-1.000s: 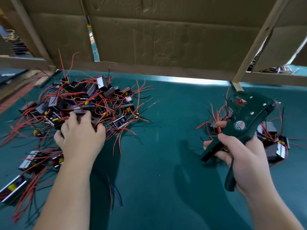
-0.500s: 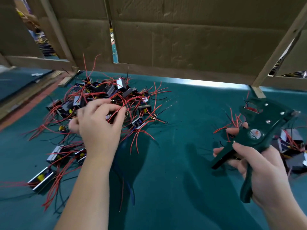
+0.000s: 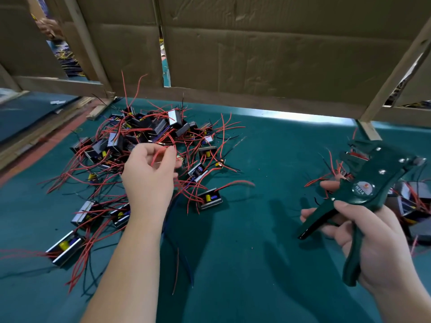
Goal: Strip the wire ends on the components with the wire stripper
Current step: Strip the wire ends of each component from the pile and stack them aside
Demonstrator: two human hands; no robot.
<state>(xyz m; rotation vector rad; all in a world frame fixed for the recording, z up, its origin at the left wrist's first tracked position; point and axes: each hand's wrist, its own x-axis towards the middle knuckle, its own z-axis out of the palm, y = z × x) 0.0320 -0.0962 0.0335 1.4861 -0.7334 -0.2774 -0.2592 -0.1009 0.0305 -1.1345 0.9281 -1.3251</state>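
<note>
Seen from above the person's own arms, both forearms reach out over a dark green table cover (image 3: 245, 264).

Nearest, on the right, the right hand (image 3: 375, 243) is clenched around the wire stripper (image 3: 363, 193). The thumb lies across the tool just below its round label, and the other fingers curl behind the handles. The stripper is dark green with silver rivets. Its two handles are spread apart, one running down through the palm and the other jutting out to the left past the fingertips. Its toothed head points up and away from the person, held above the table.

A little farther, on the left, the left hand (image 3: 149, 176) hovers over a pile, palm away from the camera. Its fingers are curled, and thumb and fingertips pinch a thin red wire (image 3: 156, 155) that arches between them.

Under and beyond that hand lies the big pile of components (image 3: 149, 134): small black and silver box-shaped parts with yellow and blue pieces inside, tangled in long red and black wires. A few strays lie closer, including one component (image 3: 65, 248) at the near left.

A smaller heap of components (image 3: 410, 201) sits at the far right, partly hidden behind the stripper.

At the back stands a cardboard wall (image 3: 256, 54) in a wooden frame (image 3: 394, 75).
</note>
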